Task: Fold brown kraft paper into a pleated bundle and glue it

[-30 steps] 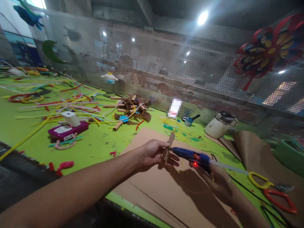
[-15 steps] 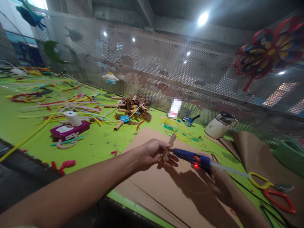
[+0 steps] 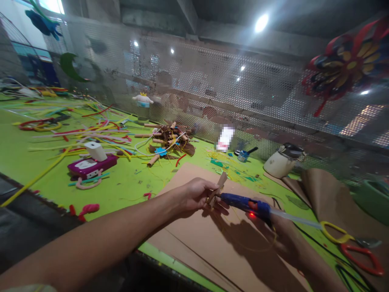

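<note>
My left hand (image 3: pixel 199 195) pinches a small brown paper piece (image 3: pixel 222 181) that looks folded or rolled, with thin yellow string about it. In my right hand (image 3: pixel 281 229) is a blue hot glue gun (image 3: pixel 243 202), its red light lit. A clear glue stick (image 3: pixel 298 219) pokes out of its back end. The gun's nozzle points left and meets or nearly meets the paper piece; exact contact is hard to see. Both hands are above brown paper sheets (image 3: pixel 185 239). A loop of yellow string hangs below the gun.
Scissors (image 3: pixel 349 239) with yellow and red handles lie at the right, near a black cord. Behind stand a cream jug (image 3: pixel 281 162) and a small blue jar (image 3: pixel 243 156). A pile of brown paper rolls (image 3: pixel 172 138) and a purple power strip (image 3: pixel 92 165) are leftward.
The view has shifted slightly, so the scene sits a little further right. The glue gun's nozzle and the paper piece stay close together; both hands keep their hold.
</note>
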The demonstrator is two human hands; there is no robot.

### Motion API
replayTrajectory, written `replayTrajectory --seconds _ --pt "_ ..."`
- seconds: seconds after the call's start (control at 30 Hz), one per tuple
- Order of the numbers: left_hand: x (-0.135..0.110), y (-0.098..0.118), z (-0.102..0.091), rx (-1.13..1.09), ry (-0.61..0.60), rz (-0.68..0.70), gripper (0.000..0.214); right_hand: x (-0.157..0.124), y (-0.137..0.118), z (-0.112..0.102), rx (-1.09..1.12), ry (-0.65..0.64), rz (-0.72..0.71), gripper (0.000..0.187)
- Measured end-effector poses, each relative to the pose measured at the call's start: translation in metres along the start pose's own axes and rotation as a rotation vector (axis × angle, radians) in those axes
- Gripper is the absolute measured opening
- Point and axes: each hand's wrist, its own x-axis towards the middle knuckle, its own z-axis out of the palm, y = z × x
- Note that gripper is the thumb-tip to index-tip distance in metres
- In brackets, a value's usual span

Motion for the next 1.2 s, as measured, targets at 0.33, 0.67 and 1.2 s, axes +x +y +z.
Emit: replayTrajectory --seconds 0.33,0.67,1.2 --pt "0.001 0.000 -0.002 -0.023 -0.060 -0.025 0.031 -0.005 0.012 0.005 0.012 -0.006 0.003 0.035" --pt "0.006 0.000 -0.004 -0.002 -0.070 -0.091 0.031 -0.007 -0.001 -0.004 0.042 -0.085 -0.029 0.029" --pt "0.002 0.002 -0.003 0.049 -0.013 -0.087 0.031 -0.006 -0.011 -0.004 0.126 -0.048 0.057 0.029"
